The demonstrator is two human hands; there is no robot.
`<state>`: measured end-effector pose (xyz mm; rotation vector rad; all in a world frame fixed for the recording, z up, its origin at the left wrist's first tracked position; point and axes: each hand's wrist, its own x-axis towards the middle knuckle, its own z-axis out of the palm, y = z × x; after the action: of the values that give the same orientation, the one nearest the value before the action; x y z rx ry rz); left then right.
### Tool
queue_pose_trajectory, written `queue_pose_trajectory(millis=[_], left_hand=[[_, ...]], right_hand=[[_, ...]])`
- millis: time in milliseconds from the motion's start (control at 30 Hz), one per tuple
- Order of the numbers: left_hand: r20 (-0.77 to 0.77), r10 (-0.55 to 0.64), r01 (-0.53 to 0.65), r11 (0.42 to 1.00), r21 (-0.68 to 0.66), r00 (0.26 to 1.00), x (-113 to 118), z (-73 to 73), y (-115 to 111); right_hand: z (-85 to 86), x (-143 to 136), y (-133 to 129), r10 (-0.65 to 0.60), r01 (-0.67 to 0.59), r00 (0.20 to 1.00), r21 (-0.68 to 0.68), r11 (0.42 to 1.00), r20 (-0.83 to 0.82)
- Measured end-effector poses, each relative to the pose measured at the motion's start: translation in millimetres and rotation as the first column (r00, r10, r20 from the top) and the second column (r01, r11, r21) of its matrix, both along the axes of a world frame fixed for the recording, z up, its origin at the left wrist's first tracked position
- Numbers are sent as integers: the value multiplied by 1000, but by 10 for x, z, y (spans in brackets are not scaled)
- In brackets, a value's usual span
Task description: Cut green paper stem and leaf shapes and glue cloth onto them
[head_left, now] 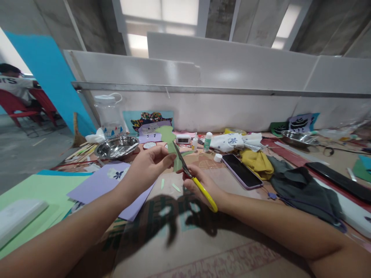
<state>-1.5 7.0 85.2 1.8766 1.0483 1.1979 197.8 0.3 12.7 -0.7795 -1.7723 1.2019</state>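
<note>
Pinched in my left hand [153,164] is a light green paper cutout [168,136], held upright above the table. My right hand [204,185] grips yellow-handled scissors [199,187], their blades pointing up and left against the paper's right edge. Whether the blades are apart cannot be made out clearly. Two small green paper scraps [176,188] lie on the table below the hands. Under my left forearm rests purple paper [101,181] with a dark flower print on a pale patch.
Left are green sheets [20,185] with a white box [21,218], a metal bowl [116,147] and a clear jug [109,116]. Behind stand a glue stick [207,141] and small bottle [194,142]. Right lie a phone [242,170], yellow cloth [257,164] and dark cloth [301,187].
</note>
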Motion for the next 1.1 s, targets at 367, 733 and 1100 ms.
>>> queue_pose_trajectory(millis=[367,733,1100], left_hand=[[-7,-37,37,999,1,999,0,17,-18],[-2,-50,50,999,-14,999,0,6,-14],[2,-58,58,998,-37,998,12,8,-37]], right_hand=[[5,2,-2,1,-1,1000,24,1000,6],[-23,2,-4,-1,1,999,19,1000,-41],[-36,-4,-18,17,-19,997,-28,999,-74]])
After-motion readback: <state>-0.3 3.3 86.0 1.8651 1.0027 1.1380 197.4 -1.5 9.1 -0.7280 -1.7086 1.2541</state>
